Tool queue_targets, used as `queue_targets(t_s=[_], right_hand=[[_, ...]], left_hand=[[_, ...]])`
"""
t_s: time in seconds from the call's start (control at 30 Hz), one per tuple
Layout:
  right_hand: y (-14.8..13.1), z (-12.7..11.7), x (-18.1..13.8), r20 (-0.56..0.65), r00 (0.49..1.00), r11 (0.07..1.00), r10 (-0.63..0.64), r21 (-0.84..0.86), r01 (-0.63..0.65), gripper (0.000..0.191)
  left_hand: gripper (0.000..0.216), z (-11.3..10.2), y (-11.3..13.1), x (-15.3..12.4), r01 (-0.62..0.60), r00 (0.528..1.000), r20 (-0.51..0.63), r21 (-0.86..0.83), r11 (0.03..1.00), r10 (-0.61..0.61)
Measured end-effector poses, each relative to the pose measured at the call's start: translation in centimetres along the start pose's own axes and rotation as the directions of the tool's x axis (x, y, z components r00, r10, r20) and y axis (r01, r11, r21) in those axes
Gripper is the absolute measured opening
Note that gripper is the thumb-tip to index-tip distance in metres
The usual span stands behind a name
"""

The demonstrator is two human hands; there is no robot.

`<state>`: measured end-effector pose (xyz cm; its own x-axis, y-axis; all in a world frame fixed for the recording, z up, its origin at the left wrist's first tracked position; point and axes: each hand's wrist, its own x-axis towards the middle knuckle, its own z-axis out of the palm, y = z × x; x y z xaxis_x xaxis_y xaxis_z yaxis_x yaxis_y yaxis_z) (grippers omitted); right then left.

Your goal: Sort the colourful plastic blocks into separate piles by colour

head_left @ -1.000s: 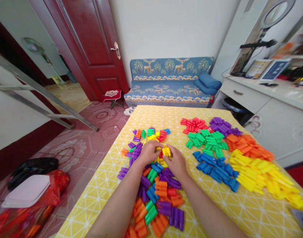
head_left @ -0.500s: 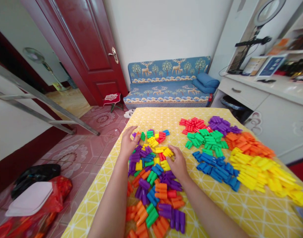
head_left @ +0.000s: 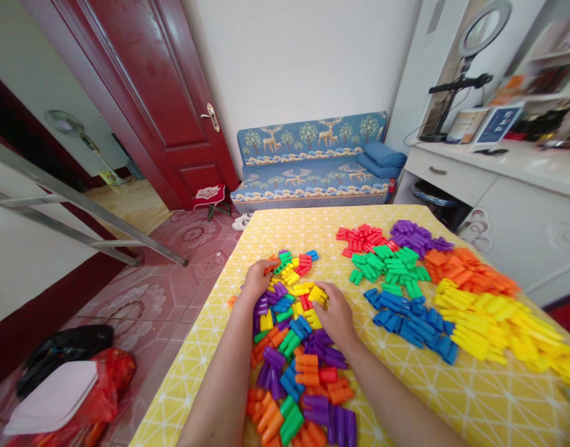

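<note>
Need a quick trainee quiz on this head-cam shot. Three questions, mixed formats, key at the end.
1. True or false: the blue pile lies nearer the camera than the red pile.

2. What colour is the piece at the fingertips of the right hand?
a) blue
b) yellow
c) purple

3. Fill in: to the right of the mixed heap, the table bears ___ single-colour piles.

Key:
1. True.
2. b: a yellow piece sits between thumb and fingers.
3. Six: the red and blue ones, plus the purple pile, green pile, orange pile and yellow pile.
</note>
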<state>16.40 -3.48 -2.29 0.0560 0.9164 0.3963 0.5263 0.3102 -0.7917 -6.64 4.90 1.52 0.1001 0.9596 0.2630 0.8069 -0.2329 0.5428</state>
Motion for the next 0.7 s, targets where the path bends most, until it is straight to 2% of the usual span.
queue_targets(t_s=[0.17, 0.33, 0.47, 0.63, 0.7], right_hand=[[0.0, 0.0, 0.1, -0.012, 1.0, 0.999, -0.025, 0.034, 0.025, 0.037], [-0.3, -0.4, -0.1, -0.061, 0.997, 0.994, -0.048, 0.094, 0.054, 0.049], [-0.3, -0.5, -0.1, -0.076, 0.997, 0.984, -0.025, 0.172, 0.037, 0.04], [-0.4, -0.4, -0.1, -0.019, 0.995, 0.948, 0.097, 0.305, -0.087, 0.028], [-0.3, -0.4, 0.0, -0.035, 0.99, 0.937, 0.134, 0.329, -0.115, 0.027]], left_hand=[[0.024, -0.4, 4.0, -1.0, -0.157, 0.987, -0.059, -0.194, 0.968, 0.148], [0.031, 0.2, 7.9, -3.0, -0.225, 0.955, 0.092, -0.39, 0.893, 0.281], [0.048, 1.6, 8.3, -3.9, -0.146, 0.949, 0.187, -0.45, 0.881, 0.252], [0.031, 2.4, 7.6, -3.8, -0.08, 0.95, 0.217, -0.525, 0.848, 0.224], [0.028, 2.4, 7.4, -3.7, -0.083, 0.956, 0.201, -0.515, 0.853, 0.214]])
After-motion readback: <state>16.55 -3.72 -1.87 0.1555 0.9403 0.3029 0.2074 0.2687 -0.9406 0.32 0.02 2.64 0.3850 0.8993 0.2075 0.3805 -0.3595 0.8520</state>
